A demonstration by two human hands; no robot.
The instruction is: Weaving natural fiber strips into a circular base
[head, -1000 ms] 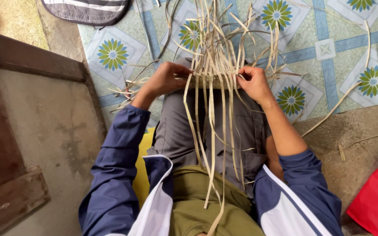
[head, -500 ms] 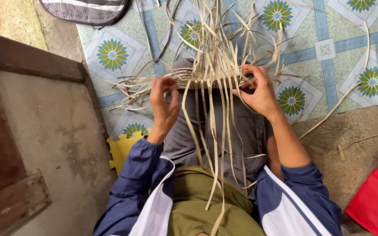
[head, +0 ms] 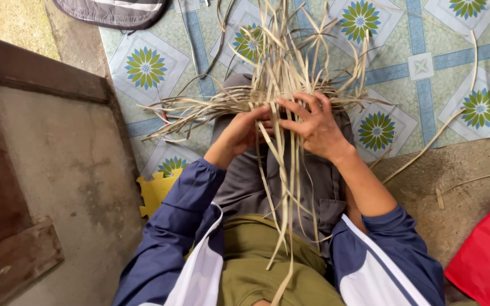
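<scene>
A loose weave of pale bamboo strips (head: pixel 282 85) rests on my knees, with strips fanning out to the left and far side and several long ones trailing down over my grey trousers. My left hand (head: pixel 244 131) pinches strips at the weave's near edge. My right hand (head: pixel 312 124) lies on top of the weave just to the right, fingers spread and hooked over several strips. The two hands nearly touch at the centre.
A patterned floor mat (head: pixel 421 68) with green flowers lies beyond my knees. Loose strips (head: pixel 426 148) lie on the bare ground at right. A red bag (head: pixel 486 258) sits at lower right, a wooden frame (head: pixel 12 170) at left, a yellow foam piece (head: pixel 154 190) beside my leg.
My hands have moved from the weave's two sides to its centre. The left hand came in from the left, and the right hand now lies over the strips.
</scene>
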